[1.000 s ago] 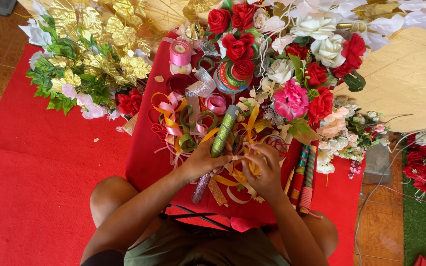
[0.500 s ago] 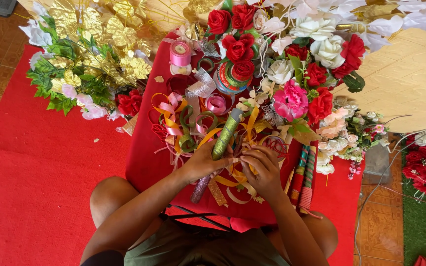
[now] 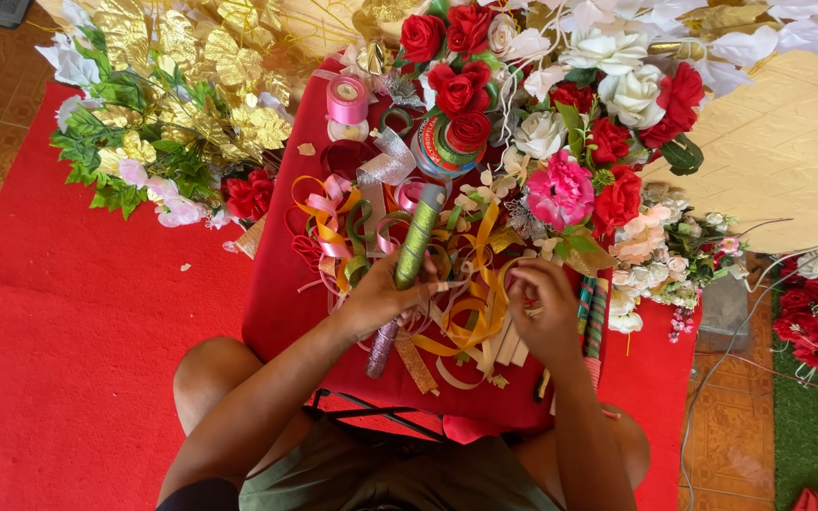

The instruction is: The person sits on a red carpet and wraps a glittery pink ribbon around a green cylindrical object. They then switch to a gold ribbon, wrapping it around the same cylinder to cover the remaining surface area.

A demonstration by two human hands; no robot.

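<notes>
Fingers of the left hand curl shut around a green glitter stick above the red table. The right hand pinches something small — too hidden to identify. Loose ribbons surround both; artificial roses crowd beyond — partly cut off.

pkg/labels: round red-white-green label on tape roll | top centre of red table | no screens/signs
</notes>
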